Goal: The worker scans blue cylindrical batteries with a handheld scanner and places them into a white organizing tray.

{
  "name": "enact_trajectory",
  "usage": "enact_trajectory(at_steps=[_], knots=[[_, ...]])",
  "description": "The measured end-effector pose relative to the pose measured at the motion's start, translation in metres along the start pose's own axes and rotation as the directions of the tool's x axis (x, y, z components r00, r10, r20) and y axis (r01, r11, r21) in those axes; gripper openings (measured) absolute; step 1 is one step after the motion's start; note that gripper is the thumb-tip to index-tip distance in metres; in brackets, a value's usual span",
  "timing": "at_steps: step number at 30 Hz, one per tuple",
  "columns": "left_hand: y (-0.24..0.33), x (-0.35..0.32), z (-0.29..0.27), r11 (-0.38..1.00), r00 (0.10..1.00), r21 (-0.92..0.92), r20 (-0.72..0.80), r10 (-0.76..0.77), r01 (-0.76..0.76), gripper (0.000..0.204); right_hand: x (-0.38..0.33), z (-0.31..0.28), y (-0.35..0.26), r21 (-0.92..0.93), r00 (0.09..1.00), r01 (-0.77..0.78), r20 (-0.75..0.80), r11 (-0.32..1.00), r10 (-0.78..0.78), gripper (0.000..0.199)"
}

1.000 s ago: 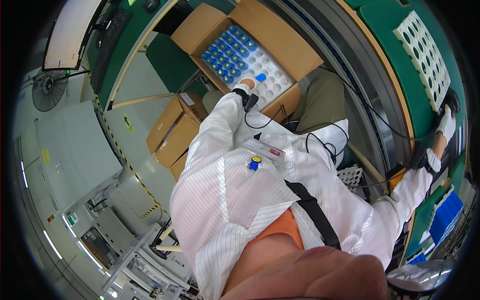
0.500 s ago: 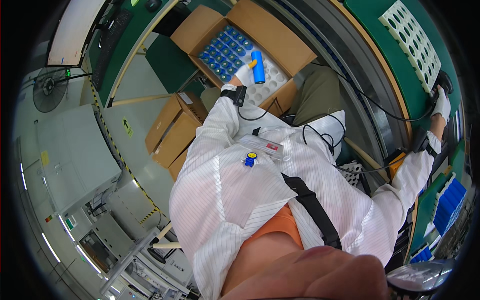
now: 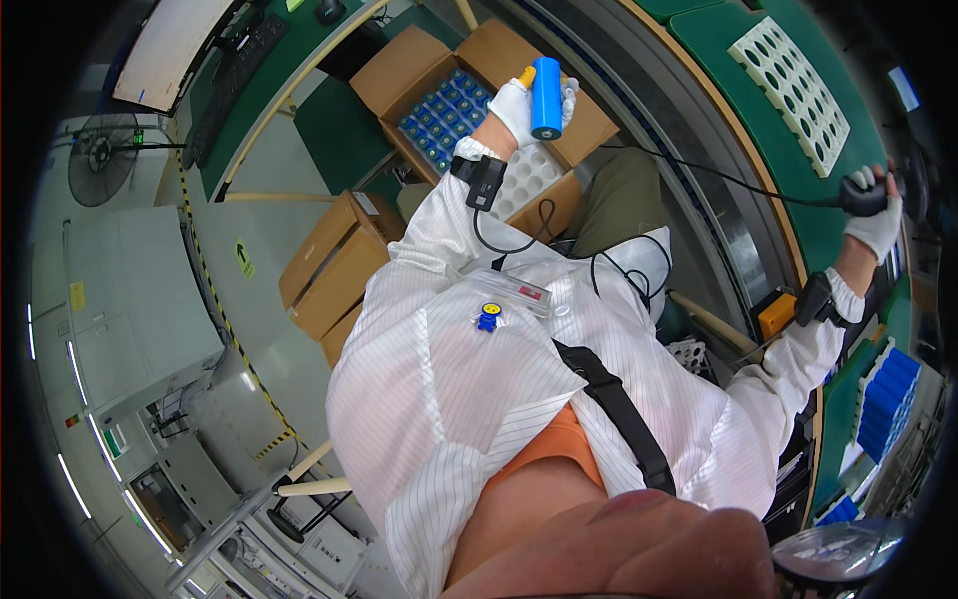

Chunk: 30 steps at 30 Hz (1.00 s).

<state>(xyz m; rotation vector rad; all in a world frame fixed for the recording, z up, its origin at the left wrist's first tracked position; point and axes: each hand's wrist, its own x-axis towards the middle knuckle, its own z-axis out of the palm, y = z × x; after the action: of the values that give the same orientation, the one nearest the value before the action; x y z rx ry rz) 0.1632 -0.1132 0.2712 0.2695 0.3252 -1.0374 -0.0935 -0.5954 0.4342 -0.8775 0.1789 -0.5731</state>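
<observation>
While hands grip, cylinder left, scanner right

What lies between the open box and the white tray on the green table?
Grey metal rails, then the edge of the green table; the head view shows this.

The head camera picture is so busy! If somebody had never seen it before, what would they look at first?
Probably the bright blue cylinder, held up in the person's left grip in front of the open cardboard box. Next might come the rows of blue cylinders inside that box, then the white tray full of round holes on the green table at the upper right.
</observation>
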Motion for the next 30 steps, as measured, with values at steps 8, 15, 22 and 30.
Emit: enact_trajectory(at_steps=[8,15,22,30], knots=[[-0.029,0.009,0.029,0.948,0.99,0.314,-0.114,0.084,-0.044,0.035,-0.068,0.112,0.107,-0.438,0.976,-0.113,0.118,0.892,0.182,0.042],[-0.068,0.001,0.063,0.681,0.957,0.706,-0.017,0.289,-0.193,0.035,-0.083,0.119,0.128,-0.55,0.891,-0.388,-0.019,0.739,0.454,0.032],[-0.113,-0.004,0.065,-0.656,0.54,0.706,0.674,0.504,-0.269,0.064,-0.107,0.133,0.123,-0.51,0.826,-0.497,-0.028,0.702,0.563,0.023],[-0.121,0.003,0.067,-0.588,0.512,0.654,0.749,0.42,-0.475,0.057,-0.109,0.135,0.115,-0.525,0.791,-0.486,0.075,0.699,0.607,0.025]])
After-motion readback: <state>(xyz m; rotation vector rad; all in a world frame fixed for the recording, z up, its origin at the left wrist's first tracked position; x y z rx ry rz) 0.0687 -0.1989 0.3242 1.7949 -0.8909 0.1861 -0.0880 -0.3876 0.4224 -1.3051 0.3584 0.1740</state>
